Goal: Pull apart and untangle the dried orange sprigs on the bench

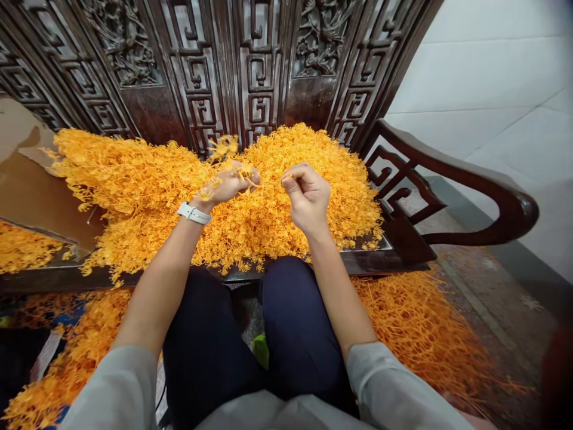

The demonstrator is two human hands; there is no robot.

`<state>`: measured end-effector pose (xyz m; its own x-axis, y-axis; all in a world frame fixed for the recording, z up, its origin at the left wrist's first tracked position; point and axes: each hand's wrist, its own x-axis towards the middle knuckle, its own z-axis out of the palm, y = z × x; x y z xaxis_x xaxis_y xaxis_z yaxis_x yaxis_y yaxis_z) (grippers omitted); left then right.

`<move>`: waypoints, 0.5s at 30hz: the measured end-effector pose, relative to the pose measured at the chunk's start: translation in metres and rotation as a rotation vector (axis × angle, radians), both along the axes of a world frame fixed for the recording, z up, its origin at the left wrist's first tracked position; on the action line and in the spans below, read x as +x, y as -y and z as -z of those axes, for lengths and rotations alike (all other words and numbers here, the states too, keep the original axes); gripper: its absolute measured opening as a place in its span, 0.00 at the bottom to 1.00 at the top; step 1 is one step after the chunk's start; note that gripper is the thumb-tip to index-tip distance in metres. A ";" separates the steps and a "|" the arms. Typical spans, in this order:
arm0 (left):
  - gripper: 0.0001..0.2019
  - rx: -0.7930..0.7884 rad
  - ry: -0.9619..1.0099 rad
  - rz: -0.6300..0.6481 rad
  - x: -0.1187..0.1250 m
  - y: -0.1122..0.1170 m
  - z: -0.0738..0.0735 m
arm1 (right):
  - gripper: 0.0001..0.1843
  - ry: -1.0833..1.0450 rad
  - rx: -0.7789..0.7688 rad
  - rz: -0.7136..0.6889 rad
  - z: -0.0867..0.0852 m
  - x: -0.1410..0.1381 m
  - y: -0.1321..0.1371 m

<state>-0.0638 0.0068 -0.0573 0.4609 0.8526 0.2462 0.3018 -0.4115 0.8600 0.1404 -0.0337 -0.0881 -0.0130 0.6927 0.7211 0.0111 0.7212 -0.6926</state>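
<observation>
The left hand (233, 180) is curled round some yellow-orange sprigs (224, 146) — blurred, so their long axis cannot be read — with loose curls fanning toward the bench's back and one end poking out rightward, toward the right hand (310, 194). That hand faces it across a narrow gap, thumb and forefinger pinched together; whether they grip a strand is too small to tell. The sprigs thus lie to the left of the right fingertips, nearly level with them. Both hands hang above the pile (331, 167) that spreads over the bench (409, 242) from its back to its front edge — the right hand nearer the armrest (483, 179) at the right end.
</observation>
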 end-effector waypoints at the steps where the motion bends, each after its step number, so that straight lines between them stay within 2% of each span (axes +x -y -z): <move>1: 0.15 0.006 0.059 -0.010 0.001 -0.004 0.004 | 0.19 -0.021 0.012 -0.015 -0.009 0.000 0.010; 5: 0.16 0.035 0.187 -0.277 -0.008 -0.021 0.018 | 0.25 -0.147 0.054 -0.135 -0.050 0.009 0.055; 7: 0.16 -0.005 0.197 -0.359 -0.018 -0.024 0.021 | 0.20 -0.259 0.074 -0.107 -0.057 0.016 0.059; 9: 0.17 -0.049 0.145 -0.350 -0.026 -0.021 0.019 | 0.11 -0.287 0.014 -0.013 -0.044 0.019 0.041; 10: 0.18 -0.056 0.113 -0.347 -0.027 -0.018 0.017 | 0.14 -0.258 -0.057 0.038 -0.031 0.019 0.026; 12: 0.20 -0.031 0.065 -0.353 -0.024 -0.011 0.013 | 0.31 -0.051 -0.233 0.084 -0.001 0.017 -0.005; 13: 0.19 -0.007 0.050 -0.360 -0.021 -0.007 0.012 | 0.35 0.021 -0.308 0.122 0.012 0.015 -0.017; 15: 0.17 0.005 0.071 -0.366 -0.011 -0.003 0.012 | 0.32 0.057 -0.348 0.163 0.027 0.011 -0.029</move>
<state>-0.0750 0.0097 -0.0694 0.1079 0.9564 0.2713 0.3692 -0.2919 0.8823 0.1519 -0.0047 -0.1149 0.0841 0.8920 0.4442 0.1523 0.4290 -0.8904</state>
